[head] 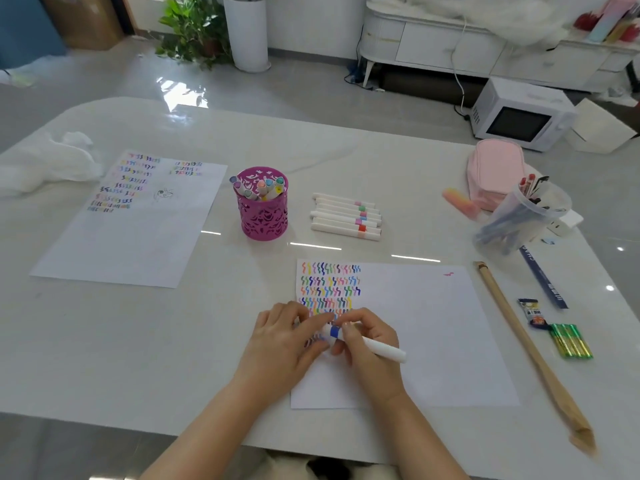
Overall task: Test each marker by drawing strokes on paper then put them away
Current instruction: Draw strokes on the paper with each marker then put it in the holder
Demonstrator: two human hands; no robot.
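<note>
A white marker with a blue band [375, 346] lies across the near sheet of paper [433, 327], which carries rows of coloured strokes at its upper left. My right hand [367, 344] grips the marker's barrel. My left hand [287, 337] pinches its cap end beside the blue band. Several white markers [346, 216] lie in a row on the table behind the paper. A magenta cut-out pen cup [264, 216] to their left holds several more markers.
A second stroke-covered sheet [138, 230] lies at the left, with crumpled white tissue [45, 164] behind it. At the right are a pink pouch [493, 171], a clear cup of pens [523, 216], a long wooden stick [530, 351], a blue ruler [542, 278] and green packets [571, 341].
</note>
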